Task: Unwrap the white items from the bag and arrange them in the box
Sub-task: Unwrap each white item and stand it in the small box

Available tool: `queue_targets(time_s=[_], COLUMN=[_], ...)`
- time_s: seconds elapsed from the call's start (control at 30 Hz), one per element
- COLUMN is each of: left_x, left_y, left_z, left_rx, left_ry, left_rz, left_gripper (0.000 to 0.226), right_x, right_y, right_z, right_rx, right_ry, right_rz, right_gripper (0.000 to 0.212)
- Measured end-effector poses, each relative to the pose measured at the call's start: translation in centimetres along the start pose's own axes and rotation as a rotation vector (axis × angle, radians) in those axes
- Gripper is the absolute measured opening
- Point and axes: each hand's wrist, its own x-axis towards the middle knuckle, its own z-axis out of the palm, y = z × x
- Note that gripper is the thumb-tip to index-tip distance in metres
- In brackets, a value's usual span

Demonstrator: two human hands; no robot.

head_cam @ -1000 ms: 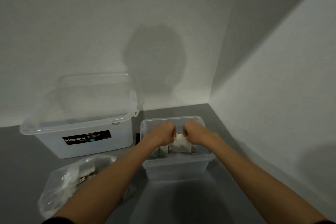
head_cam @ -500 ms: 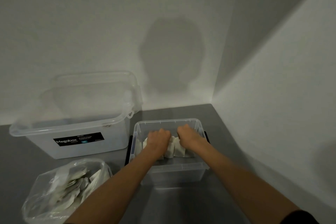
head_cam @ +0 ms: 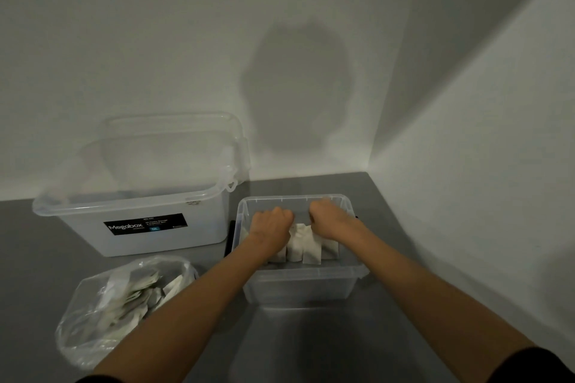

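White items (head_cam: 303,242) in box (head_cam: 298,284), seemingly beneath fingers (head_cam: 284,215).

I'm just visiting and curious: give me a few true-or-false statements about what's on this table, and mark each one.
1. The left hand and right hand both reach into the small clear box. True.
2. The plastic bag is empty. False: it holds pale packets.
3. The Megabox bin stands right of the small clear box. False: it stands to its left.
4. White items stand upright in the small clear box. True.
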Motion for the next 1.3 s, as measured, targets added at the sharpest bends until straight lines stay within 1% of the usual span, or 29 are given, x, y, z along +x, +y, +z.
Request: queue_targets(time_s=[0.07,0.17,0.23,0.4,0.53,0.7,0.8,0.97,1.07,1.13,1.2,1.3], left_x=[-0.3,-1.3,-2.5,-6.4,-9.9,-14.4,-16.7,-19.0,-19.8,-20.1,-20.4,-20.7], left_y=[-0.6,-2.2,-3.6,-7.3,-11.4,-17.1,-20.0,-22.9,-24.1,-24.6,-24.8,-25.2], left_z=[-1.1,-3.5,-5.1,-7.8,-8.8,-8.7,-7.6,-4.4,-2.0,-0.5,0.8,2.1], left_rx=[-0.090,-0.228,-0.316,-0.408,-0.446,-0.479,-0.486,-0.495,-0.480,-0.435,-0.433,-0.472], left_ry=[0.015,0.053,0.085,0.172,0.190,0.162,0.152,0.073,0.012,-0.018,-0.037,-0.054], left_rz=[0.010,0.005,-0.005,-0.034,-0.078,-0.160,-0.207,-0.244,-0.274,-0.296,-0.309,-0.322], left_gripper=[0.024,0.023,0.021,0.016,0.015,0.011,0.009,0.020,0.040,0.054,0.062,0.061], right_x=[-0.4,-0.9,-1.4,-3.2,-4.2,-4.5,-4.5,-4.1,-3.8,-3.5,-3.0,-2.8], right_y=[-0.5,-1.7,-3.1,-7.9,-12.2,-17.7,-20.9,-24.8,-26.7,-27.7,-28.4,-29.0], right_z=[-1.2,-3.6,-5.3,-7.9,-7.6,-5.5,-3.7,0.1,3.0,5.0,7.1,9.6], right_rx=[-0.035,-0.050,-0.016,0.076,0.124,0.198,0.234,0.258,0.234,0.201,0.136,-0.011], right_ry=[0.025,0.093,0.147,0.223,0.213,0.167,0.105,-0.078,-0.179,-0.169,-0.109,-0.026], right_rz=[-0.018,-0.060,-0.098,-0.190,-0.261,-0.317,-0.332,-0.330,-0.283,-0.248,-0.222,-0.188], right_gripper=[0.013,0.012,0.011,0.014,0.014,0.013,0.011,0.012,0.016,0.018,0.019,0.020])
